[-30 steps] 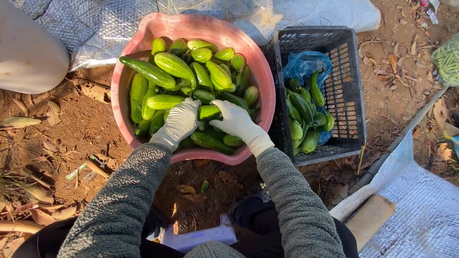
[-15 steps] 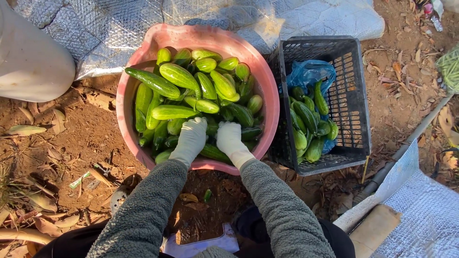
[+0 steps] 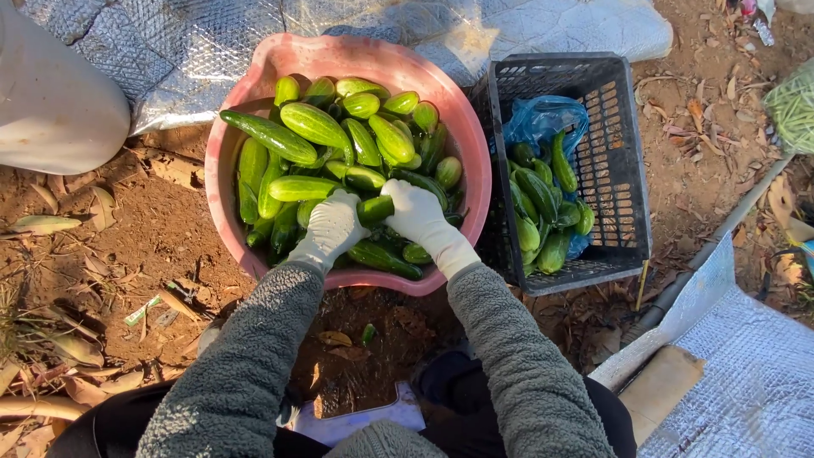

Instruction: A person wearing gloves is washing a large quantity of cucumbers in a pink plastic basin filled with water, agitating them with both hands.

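A pink round basin (image 3: 254,85) holds a heap of green cucumbers (image 3: 318,125). Both my hands wear white gloves and reach into its near side. My left hand (image 3: 332,225) and my right hand (image 3: 415,212) each grip one end of a short dark green cucumber (image 3: 375,209), held level between them just above the pile. Grey fleece sleeves cover both forearms.
A black slotted crate (image 3: 623,153) with a blue bag and more cucumbers stands right of the basin. A white rounded container (image 3: 51,102) sits at the left. Silver quilted sheets (image 3: 746,382) lie behind and at the lower right. Bare soil and dry leaves surround everything.
My hands were deeper among the cucumbers at the basin's near edge; now they have lifted, holding a short cucumber between them.
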